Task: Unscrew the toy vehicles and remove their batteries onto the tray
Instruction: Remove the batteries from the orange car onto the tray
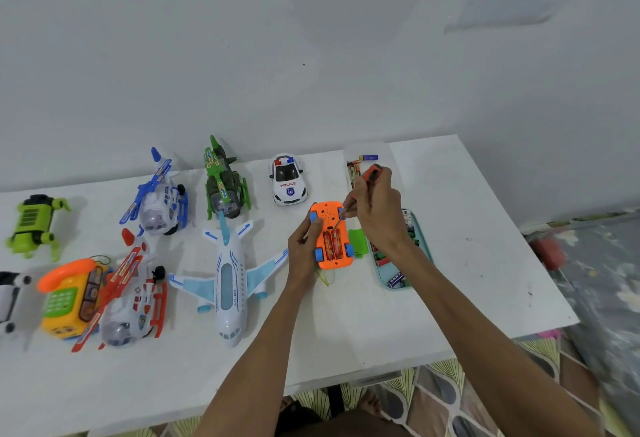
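Observation:
An orange toy vehicle lies upside down on the white table, its battery bay open with two red batteries showing. My left hand grips its left side. My right hand holds an orange-handled screwdriver, whose tip reaches the top edge of the bay. A green battery cover lies just right of the toy. The light-blue tray with several batteries sits to the right, partly hidden by my right forearm.
A police car, green helicopter, blue helicopter, red helicopter, white airplane, toy phone and green robot toy stand to the left. A clear container with batteries sits behind my right hand.

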A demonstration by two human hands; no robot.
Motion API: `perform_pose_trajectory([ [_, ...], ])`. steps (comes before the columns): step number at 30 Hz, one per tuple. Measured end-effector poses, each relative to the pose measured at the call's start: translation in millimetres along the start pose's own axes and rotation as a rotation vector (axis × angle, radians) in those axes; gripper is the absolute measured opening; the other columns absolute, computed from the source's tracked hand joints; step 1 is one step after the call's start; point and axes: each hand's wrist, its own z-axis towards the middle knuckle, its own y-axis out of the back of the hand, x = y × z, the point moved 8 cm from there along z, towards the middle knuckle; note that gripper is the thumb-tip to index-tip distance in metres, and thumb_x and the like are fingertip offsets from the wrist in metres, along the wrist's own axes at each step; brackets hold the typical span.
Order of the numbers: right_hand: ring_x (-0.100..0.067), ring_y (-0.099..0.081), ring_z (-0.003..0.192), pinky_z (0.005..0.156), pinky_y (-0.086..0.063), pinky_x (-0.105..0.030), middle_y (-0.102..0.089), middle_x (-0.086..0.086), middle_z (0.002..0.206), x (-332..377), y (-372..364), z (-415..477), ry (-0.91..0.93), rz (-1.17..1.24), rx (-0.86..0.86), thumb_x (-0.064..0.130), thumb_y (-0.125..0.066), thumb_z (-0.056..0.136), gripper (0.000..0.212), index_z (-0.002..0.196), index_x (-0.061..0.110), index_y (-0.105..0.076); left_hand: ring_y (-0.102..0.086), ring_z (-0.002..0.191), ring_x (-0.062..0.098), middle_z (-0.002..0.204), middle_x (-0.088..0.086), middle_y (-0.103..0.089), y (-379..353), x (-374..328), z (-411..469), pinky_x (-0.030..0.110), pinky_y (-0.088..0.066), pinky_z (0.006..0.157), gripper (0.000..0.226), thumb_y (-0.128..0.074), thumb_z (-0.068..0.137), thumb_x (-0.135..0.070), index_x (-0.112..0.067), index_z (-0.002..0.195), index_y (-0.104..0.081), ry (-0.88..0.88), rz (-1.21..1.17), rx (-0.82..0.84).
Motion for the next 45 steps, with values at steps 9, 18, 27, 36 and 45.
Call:
perform_pose_trajectory([
  [9, -0.009, -0.053, 0.050, 0.047, -0.038, -0.016, -0.057, 0.002, 0.063, -5.0, 2.6, -1.4, 0.003, -0.287, 0.018, 0.029, -0.049, 0.104, 0.010, 0.099, 0.020, -0.048, -0.076, 0.093, 0.023, 0.106, 0.010, -0.078, 0.1, 2.0, 0.7, 0.027, -0.060, 0.073, 0.038, -0.055, 0.104, -0.031, -0.005, 0.130, -0.067, 0.000, 0.015, 0.017],
  [18, -0.013, -0.057, 0.059, 0.062, -0.044, -0.023, -0.054, 0.011, 0.059, -30.8, -20.2, -17.5, 0.069, -0.559, 0.245, 0.039, -0.065, 0.093, 0.021, 0.096, 0.019, -0.072, -0.075, 0.104, 0.024, 0.114, 0.007, -0.077, 0.3, 0.8, 2.6, 0.030, -0.061, 0.082, 0.048, -0.058, 0.096, -0.044, -0.014, 0.133, -0.067, -0.028, 0.033, 0.009],
  [27, -0.015, -0.068, 0.094, 0.084, -0.056, -0.031, -0.073, 0.001, 0.102, -27.1, -19.9, -16.2, -0.040, -0.481, 0.377, 0.043, -0.076, 0.084, 0.030, 0.105, 0.021, -0.072, -0.075, 0.103, 0.029, 0.112, 0.009, -0.077, 1.8, 0.2, 2.9, 0.049, -0.060, 0.091, 0.062, -0.060, 0.087, -0.062, -0.018, 0.130, -0.069, -0.044, 0.060, 0.020],
  [36, -0.009, -0.062, 0.073, 0.063, -0.042, -0.022, -0.069, 0.005, 0.079, -32.5, -8.6, -9.5, -0.081, -0.502, 0.398, 0.045, -0.073, 0.087, 0.023, 0.093, 0.022, -0.075, -0.074, 0.105, 0.035, 0.117, 0.014, -0.075, -0.4, 2.6, -0.1, 0.056, -0.058, 0.093, 0.054, -0.063, 0.096, -0.052, -0.013, 0.134, -0.066, 0.014, 0.021, 0.024],
  [45, -0.014, -0.058, 0.069, 0.061, -0.046, -0.025, -0.072, -0.009, 0.078, -106.7, 92.1, -12.8, -0.587, -0.536, 0.198, 0.028, -0.079, 0.079, 0.020, 0.085, 0.009, -0.076, -0.075, 0.096, 0.032, 0.111, 0.015, -0.076, -0.6, 4.4, 0.8, 0.045, -0.063, 0.080, 0.056, -0.062, 0.091, -0.046, -0.009, 0.133, -0.065, 0.039, -0.045, 0.037],
])
